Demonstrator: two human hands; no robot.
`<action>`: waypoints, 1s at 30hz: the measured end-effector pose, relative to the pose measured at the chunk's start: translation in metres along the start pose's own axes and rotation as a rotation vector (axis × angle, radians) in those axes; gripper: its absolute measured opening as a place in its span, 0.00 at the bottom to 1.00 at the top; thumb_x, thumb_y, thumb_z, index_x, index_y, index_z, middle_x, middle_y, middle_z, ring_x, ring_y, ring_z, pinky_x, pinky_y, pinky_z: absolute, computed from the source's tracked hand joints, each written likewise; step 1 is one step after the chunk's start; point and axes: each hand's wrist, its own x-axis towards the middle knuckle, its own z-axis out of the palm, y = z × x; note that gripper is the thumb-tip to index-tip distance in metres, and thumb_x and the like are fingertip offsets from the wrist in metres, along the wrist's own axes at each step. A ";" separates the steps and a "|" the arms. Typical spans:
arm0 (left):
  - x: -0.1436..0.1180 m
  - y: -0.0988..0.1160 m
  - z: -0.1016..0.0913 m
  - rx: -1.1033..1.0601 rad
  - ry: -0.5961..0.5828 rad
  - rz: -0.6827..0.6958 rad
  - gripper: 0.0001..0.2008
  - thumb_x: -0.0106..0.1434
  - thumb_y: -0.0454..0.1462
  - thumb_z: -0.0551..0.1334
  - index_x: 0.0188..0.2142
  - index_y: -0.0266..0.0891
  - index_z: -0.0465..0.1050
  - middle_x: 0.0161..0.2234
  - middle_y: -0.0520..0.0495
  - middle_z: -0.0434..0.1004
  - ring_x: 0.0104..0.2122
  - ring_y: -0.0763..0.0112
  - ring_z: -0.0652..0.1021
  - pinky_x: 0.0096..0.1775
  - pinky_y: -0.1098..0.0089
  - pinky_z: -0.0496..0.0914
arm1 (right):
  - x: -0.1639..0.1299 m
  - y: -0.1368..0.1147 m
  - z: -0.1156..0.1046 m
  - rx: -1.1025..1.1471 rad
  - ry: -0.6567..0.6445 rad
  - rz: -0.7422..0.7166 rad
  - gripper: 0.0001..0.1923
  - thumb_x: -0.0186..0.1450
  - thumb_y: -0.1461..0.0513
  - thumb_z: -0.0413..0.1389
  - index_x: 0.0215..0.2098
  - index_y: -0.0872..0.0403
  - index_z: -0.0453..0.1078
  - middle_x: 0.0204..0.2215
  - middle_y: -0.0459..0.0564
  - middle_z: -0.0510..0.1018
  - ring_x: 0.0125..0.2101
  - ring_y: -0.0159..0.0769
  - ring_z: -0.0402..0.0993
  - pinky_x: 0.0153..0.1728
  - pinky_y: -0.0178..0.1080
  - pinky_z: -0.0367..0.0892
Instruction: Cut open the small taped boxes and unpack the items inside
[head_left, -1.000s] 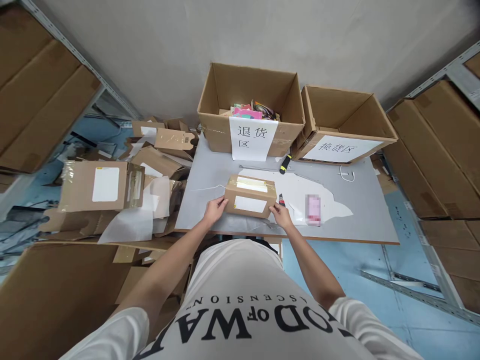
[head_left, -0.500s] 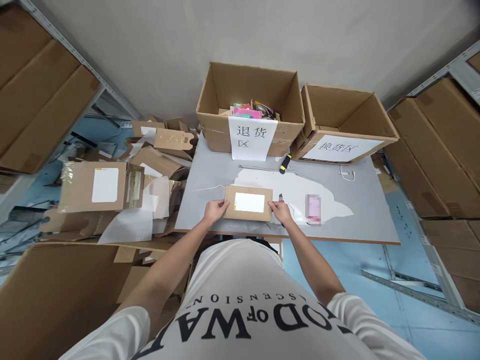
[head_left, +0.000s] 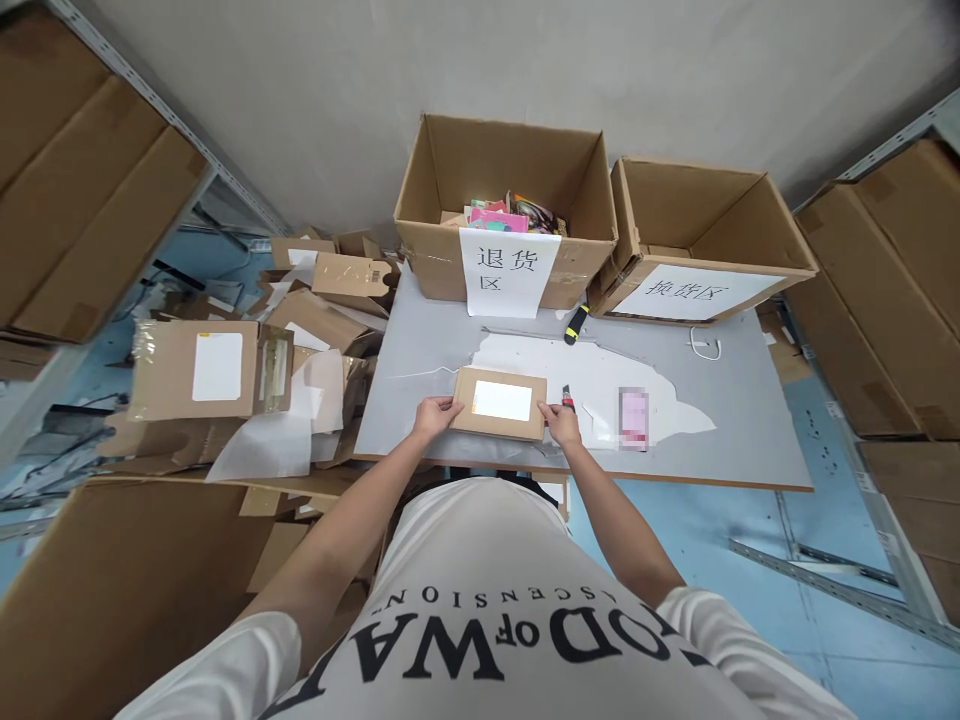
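Observation:
A small brown cardboard parcel point(head_left: 498, 402) with a white label on top lies flat on the grey table point(head_left: 420, 350), near its front edge. My left hand point(head_left: 435, 415) grips the parcel's left end and my right hand point(head_left: 562, 424) grips its right end. A small red-and-black box cutter point(head_left: 567, 398) lies just beyond my right hand. A pink phone-like object point(head_left: 634, 418) rests on a white patch of the table to the right.
Two open cartons with paper signs stand at the table's back: the left carton point(head_left: 504, 205) holds colourful items, the right carton point(head_left: 697, 235) looks empty. A yellow-black tool point(head_left: 574, 324) lies before them. Flattened boxes point(head_left: 217, 375) pile up left; stacked cartons point(head_left: 885, 280) line the right.
The parcel was tipped with its taped side facing me, then turned down flat with its label face up. Both hands stayed on its ends.

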 end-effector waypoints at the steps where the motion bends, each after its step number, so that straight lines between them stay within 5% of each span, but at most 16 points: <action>1: -0.001 0.000 0.000 -0.003 0.001 0.001 0.22 0.44 0.44 0.72 0.38 0.35 0.79 0.39 0.39 0.81 0.42 0.54 0.79 0.45 0.61 0.73 | 0.000 0.000 0.000 0.009 -0.001 0.003 0.22 0.63 0.47 0.52 0.34 0.54 0.78 0.28 0.51 0.81 0.27 0.36 0.77 0.33 0.34 0.69; 5: -0.004 -0.003 0.002 -0.024 0.013 0.016 0.22 0.46 0.45 0.71 0.39 0.36 0.79 0.41 0.40 0.80 0.44 0.54 0.79 0.47 0.61 0.72 | -0.002 0.002 0.004 0.025 0.015 -0.018 0.22 0.63 0.47 0.51 0.37 0.54 0.77 0.30 0.52 0.82 0.29 0.37 0.78 0.35 0.35 0.70; 12: -0.010 -0.030 -0.002 -0.114 0.023 0.006 0.21 0.56 0.43 0.63 0.47 0.35 0.74 0.49 0.39 0.76 0.49 0.58 0.76 0.52 0.57 0.68 | -0.020 0.025 0.013 0.218 0.097 -0.083 0.25 0.67 0.51 0.43 0.54 0.55 0.68 0.48 0.57 0.77 0.44 0.40 0.77 0.47 0.43 0.69; 18: -0.029 -0.062 -0.009 -0.157 -0.037 0.014 0.32 0.45 0.38 0.70 0.51 0.34 0.72 0.56 0.36 0.69 0.57 0.54 0.69 0.58 0.56 0.61 | -0.041 0.052 0.019 0.289 -0.066 -0.153 0.33 0.59 0.62 0.53 0.63 0.53 0.57 0.60 0.56 0.65 0.53 0.42 0.70 0.54 0.45 0.65; 30: -0.024 -0.057 0.000 -0.099 -0.182 0.157 0.37 0.46 0.52 0.68 0.52 0.35 0.72 0.53 0.43 0.72 0.56 0.51 0.69 0.60 0.54 0.58 | -0.045 0.045 0.034 0.335 -0.124 -0.235 0.34 0.58 0.65 0.53 0.64 0.53 0.55 0.52 0.51 0.74 0.51 0.41 0.72 0.55 0.47 0.64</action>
